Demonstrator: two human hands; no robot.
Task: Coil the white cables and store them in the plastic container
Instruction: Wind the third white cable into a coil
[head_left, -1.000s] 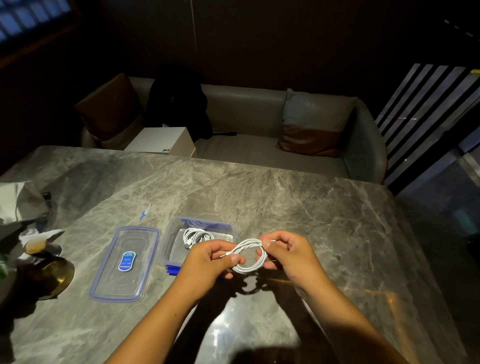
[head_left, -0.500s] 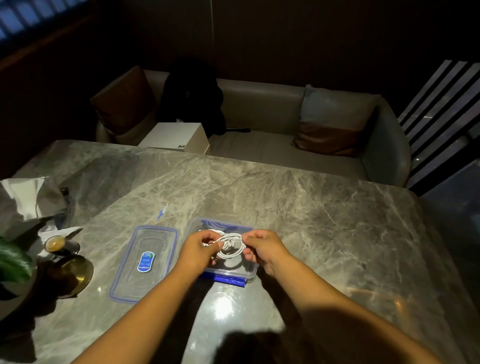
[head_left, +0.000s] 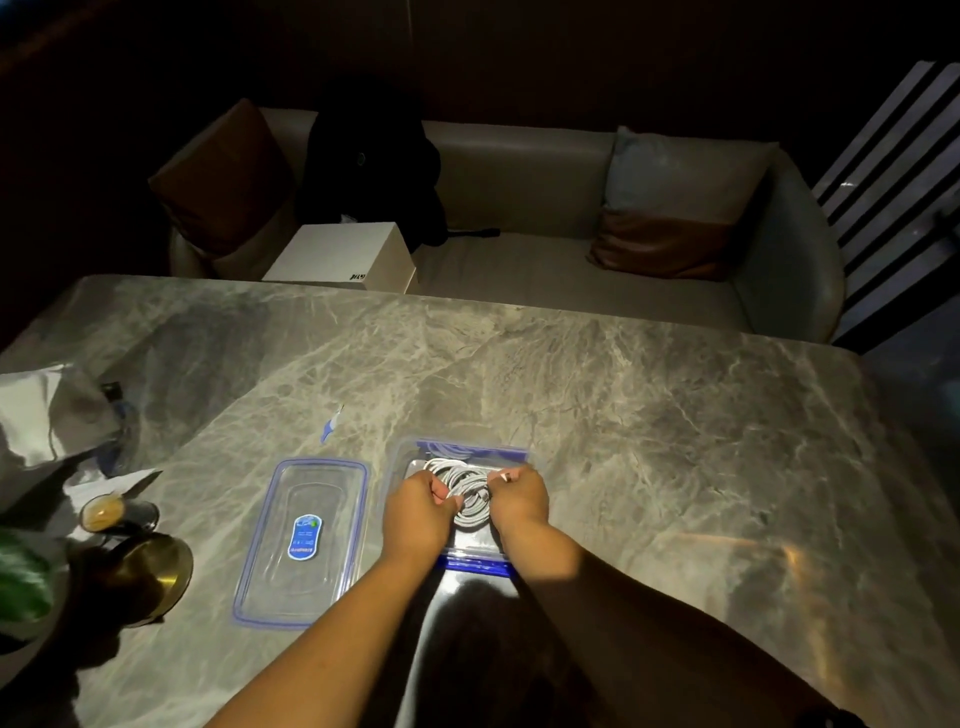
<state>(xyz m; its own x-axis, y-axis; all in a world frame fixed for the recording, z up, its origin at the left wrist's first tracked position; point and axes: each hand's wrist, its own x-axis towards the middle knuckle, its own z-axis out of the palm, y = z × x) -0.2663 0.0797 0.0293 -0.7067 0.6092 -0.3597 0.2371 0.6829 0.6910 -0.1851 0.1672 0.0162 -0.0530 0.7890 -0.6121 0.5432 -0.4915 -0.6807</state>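
while both hands sit low over the open plastic container (head_left: 410, 457), the white cables (head_left: 464, 486) lie coiled inside it, between the two palms. the left hand (head_left: 418, 514) curls its fingers around the near-left side of the coil, and the right hand (head_left: 519, 499) pinches the right side, one plug end showing at its fingertips. to do this step well, i'd press the loops flat and even, tuck that loose plug under the coil, and let go slowly so nothing springs up past the rim. the lid (head_left: 304, 540) rests just beside the container on the table (head_left: 675, 441), ready for closing.
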